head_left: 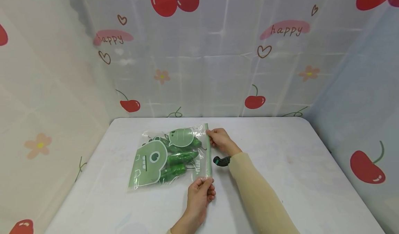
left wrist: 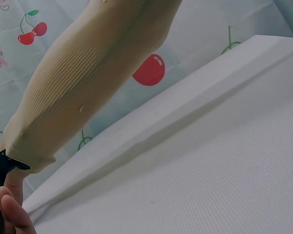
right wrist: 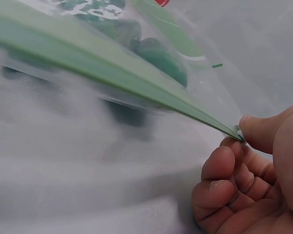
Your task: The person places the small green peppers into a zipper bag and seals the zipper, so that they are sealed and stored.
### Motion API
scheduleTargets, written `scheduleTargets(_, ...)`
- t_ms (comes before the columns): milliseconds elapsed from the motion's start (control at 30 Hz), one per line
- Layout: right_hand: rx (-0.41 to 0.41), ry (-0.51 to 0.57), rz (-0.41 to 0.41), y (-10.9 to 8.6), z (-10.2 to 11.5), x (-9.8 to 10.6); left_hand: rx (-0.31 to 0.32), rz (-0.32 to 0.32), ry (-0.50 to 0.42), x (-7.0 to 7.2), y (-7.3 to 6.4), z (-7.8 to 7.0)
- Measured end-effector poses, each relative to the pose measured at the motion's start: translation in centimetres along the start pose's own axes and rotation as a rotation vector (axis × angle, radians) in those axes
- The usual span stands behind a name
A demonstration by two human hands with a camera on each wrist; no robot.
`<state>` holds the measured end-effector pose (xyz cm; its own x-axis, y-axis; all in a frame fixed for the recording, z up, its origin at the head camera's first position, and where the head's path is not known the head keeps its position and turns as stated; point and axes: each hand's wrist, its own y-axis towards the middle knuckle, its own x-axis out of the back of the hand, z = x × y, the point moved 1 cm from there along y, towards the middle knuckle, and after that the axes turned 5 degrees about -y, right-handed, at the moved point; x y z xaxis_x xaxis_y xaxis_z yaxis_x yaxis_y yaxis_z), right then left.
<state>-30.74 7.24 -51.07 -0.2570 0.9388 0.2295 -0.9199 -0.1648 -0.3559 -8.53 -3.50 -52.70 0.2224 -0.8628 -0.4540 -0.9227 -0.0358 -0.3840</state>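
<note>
A clear zip bag (head_left: 141, 178) with a green cartoon print lies on the white table, its green zip strip (head_left: 209, 154) along the right side. Several green peppers (head_left: 182, 156) show through the plastic. With thumb and forefinger my right hand (head_left: 220, 140) pinches the far end of the strip; the right wrist view shows this grip closely, the strip (right wrist: 136, 83) stretched away from the fingers. At the near corner my left hand (head_left: 198, 196) pinches the strip's other end. Only a few fingers of a hand (left wrist: 9, 209) appear in the left wrist view, and the bag is out of that picture.
The white table (head_left: 274, 151) reaches out on both sides of the bag. A curtain (head_left: 202, 68) printed with cherries stands behind it and along the sides. A black wrist camera (head_left: 222, 161) sits at the right wrist, close beside the strip.
</note>
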Motion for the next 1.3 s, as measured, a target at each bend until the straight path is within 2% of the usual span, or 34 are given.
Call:
scheduleTargets(500, 0.034, 0.014, -0.006, 0.4, 0.5, -0.1, -0.005, -0.001, -0.014, 0.0, 0.0, 0.0)
scheduleTargets(733, 0.042, -0.051, -0.016, 0.6, 0.8, 0.1, -0.017, -0.001, -0.022, -0.1, 0.0, 0.1)
scheduleTargets(1300, 0.044, -0.127, -0.063, 1.3, 2.3, 0.3, -0.021, 0.005, -0.013, -0.1, -0.1, 0.0)
